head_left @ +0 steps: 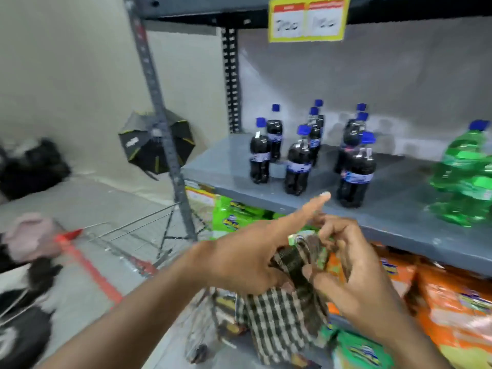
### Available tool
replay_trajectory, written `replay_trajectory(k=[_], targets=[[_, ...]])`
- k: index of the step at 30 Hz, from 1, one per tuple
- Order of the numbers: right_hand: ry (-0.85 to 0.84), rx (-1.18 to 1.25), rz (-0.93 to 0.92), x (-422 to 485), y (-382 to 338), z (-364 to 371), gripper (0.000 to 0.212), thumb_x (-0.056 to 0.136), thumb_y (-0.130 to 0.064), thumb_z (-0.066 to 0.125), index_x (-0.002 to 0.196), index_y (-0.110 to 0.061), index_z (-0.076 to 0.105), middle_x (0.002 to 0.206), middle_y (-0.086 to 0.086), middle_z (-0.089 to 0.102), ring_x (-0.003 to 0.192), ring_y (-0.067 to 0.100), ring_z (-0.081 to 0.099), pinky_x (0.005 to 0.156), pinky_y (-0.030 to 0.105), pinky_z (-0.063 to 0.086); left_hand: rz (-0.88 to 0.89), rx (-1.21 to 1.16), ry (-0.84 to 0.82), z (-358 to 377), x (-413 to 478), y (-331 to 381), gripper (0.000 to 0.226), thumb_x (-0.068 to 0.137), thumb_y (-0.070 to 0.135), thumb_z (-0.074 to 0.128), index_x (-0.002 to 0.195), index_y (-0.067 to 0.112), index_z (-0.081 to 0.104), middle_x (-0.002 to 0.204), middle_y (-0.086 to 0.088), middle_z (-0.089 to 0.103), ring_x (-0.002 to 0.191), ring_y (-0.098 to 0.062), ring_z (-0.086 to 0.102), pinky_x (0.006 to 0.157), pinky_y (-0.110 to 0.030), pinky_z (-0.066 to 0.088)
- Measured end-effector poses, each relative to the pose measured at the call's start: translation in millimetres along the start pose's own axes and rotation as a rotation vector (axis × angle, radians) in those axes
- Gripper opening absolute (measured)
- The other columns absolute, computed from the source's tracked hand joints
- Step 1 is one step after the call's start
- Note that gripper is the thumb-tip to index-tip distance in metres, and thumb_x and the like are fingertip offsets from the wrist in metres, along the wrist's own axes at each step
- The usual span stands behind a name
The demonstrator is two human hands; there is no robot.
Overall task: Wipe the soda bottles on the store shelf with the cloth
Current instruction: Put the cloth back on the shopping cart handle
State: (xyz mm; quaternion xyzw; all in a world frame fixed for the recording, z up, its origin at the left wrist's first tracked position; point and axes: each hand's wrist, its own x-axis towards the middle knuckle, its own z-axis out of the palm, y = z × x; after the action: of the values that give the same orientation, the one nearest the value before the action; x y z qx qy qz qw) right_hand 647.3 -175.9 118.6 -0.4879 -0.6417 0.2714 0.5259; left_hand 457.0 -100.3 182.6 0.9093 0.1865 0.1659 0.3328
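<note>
Low in the middle of the frame the two hands meet around a checked cloth (pixel 277 315). The right hand (pixel 354 272) is curled shut on its bunched upper end, fingers and thumb pinching the fabric, and the rest hangs down towards the bottom edge. The left hand (pixel 247 259) lies against the cloth from the left; its lower fingers look tucked in at the fabric, though whether they truly grip it I cannot tell, and its index finger (pixel 311 209) sticks out straight, aimed up and to the right.

That finger points at the grey shelf (pixel 223 161), whose front edge runs just above the hands. The dark soda bottles (pixel 298 166) stand upright there with blue caps, in loose rows running back towards the wall, so their long axes are vertical. The nearest one (pixel 355 177) stands just above and slightly right of the fingertip, not touched. A green bottle (pixel 463 171) sits at the right edge of the frame, blurred.

So the work lies up and ahead of both hands. By my reckoning the right hand, which has the cloth, has the shorter reach to that front bottle, and a wipe would run up and down its side.
</note>
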Motion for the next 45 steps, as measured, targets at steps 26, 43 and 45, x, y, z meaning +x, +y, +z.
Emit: replay_trajectory(k=[26, 43, 45], targets=[[-0.511, -0.143, 0.422, 158, 76, 484, 0.017, 0.103, -0.031, 0.062, 0.111, -0.046, 0.063, 0.110, -0.015, 0.071, 0.102, 0.021, 0.070, 0.084, 0.037, 0.056, -0.801, -0.639, 0.851, -123, -389, -350, 0.012, 0.083, 0.019, 0.082, 0.094, 0.022, 0.077, 0.093, -0.002, 0.077, 0.087, -0.017, 0.074, 0.073, -0.024, 0.056], [-0.568, -0.567, 0.437, 199, 165, 599, 0.039, 0.099, -0.004, 0.066, 0.137, -0.015, 0.061, 0.135, 0.008, 0.066, 0.085, 0.010, 0.062, 0.057, 0.014, 0.049, -1.246, -0.268, 0.872, -73, -415, -475, 0.010, 0.095, 0.028, 0.065, 0.104, 0.026, 0.061, 0.101, 0.001, 0.069, 0.086, -0.016, 0.061, 0.066, -0.026, 0.043], [-0.578, -0.604, 0.408, 198, 167, 601, 0.039, 0.098, -0.009, 0.068, 0.136, -0.016, 0.060, 0.134, 0.007, 0.066, 0.084, 0.011, 0.062, 0.060, 0.015, 0.051, -1.240, -0.211, 0.821, -73, -415, -476, 0.017, 0.095, 0.029, 0.063, 0.110, 0.022, 0.061, 0.108, -0.001, 0.070, 0.090, -0.017, 0.061, 0.072, -0.028, 0.046]])
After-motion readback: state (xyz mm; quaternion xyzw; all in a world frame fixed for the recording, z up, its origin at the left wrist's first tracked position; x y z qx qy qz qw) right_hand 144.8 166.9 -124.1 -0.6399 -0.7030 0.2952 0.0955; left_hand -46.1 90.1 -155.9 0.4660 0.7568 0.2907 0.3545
